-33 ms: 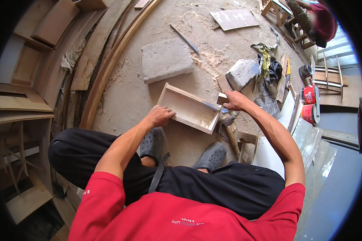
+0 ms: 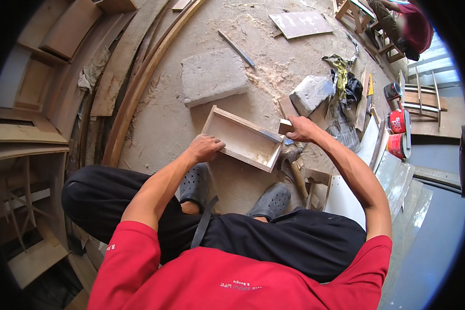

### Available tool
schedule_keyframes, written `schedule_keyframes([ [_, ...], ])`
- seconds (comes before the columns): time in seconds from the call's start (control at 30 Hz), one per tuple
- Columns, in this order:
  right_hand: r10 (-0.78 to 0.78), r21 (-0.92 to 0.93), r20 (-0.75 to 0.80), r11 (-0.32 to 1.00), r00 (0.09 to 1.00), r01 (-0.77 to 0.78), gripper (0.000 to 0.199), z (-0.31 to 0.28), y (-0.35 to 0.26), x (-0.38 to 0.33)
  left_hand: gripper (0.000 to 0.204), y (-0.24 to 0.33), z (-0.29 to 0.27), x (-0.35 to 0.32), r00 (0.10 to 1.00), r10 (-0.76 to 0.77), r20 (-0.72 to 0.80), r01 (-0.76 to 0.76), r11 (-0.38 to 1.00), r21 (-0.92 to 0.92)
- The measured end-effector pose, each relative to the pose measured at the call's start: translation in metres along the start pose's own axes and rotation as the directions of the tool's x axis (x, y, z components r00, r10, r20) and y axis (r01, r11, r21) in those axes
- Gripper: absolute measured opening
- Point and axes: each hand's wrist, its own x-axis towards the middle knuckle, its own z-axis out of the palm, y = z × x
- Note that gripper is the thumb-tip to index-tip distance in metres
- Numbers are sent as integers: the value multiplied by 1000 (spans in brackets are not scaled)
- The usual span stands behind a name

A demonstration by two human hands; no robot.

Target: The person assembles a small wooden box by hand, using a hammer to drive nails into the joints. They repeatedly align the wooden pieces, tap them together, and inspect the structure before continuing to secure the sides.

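Note:
A shallow wooden drawer box [image 2: 247,124] lies tilted in front of me, its inside pale and a little dusty at the right end. My left hand [image 2: 206,148] is closed over its near left edge, fingers curled onto the rim. At the box's far right corner, my right hand [image 2: 302,129] grips a small rectangular wooden block [image 2: 285,126]. That block is close to the box's rim; whether they touch, I cannot tell. Just right of the box lies a hammer [image 2: 298,175] with a wooden handle.
Two pale stone blocks [image 2: 214,77] [image 2: 311,94] lie beyond the box among wood shavings. Long planks [image 2: 134,93] and wooden cabinets [image 2: 70,31] line the left. Paint cans [image 2: 397,121] and a crumpled plastic bag [image 2: 341,88] are at right. Another person [image 2: 416,28] sits at far right.

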Motion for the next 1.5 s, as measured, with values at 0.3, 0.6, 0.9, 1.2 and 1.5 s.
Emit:
schedule_keyframes([
  [0.3, -23, 29, -41, 999, 999, 24, 50, 5, 7, 2, 95, 50, 2, 41, 877, -472, 90, 475, 880, -13],
  [0.6, -6, 50, -77, 999, 997, 10, 45, 2, 0, -6, 95, 100, 10, 110, 706, -439, 555, 584, 805, -107],
  [0.9, 61, 68, -107, 996, 992, -54, 38, 6, 14, -17, 84, 94, 6, 96, 830, -501, 246, 540, 831, -131],
  [1.2, 322, -204, 51, 930, 945, -306, 34, -5, 37, -40, 78, 117, -25, 115, 776, -193, 601, 474, 807, -353],
  [1.5, 446, -238, 84, 877, 891, -417, 29, 27, 94, -66, 75, 48, -24, 66, 970, -14, 244, 57, 984, -168],
])
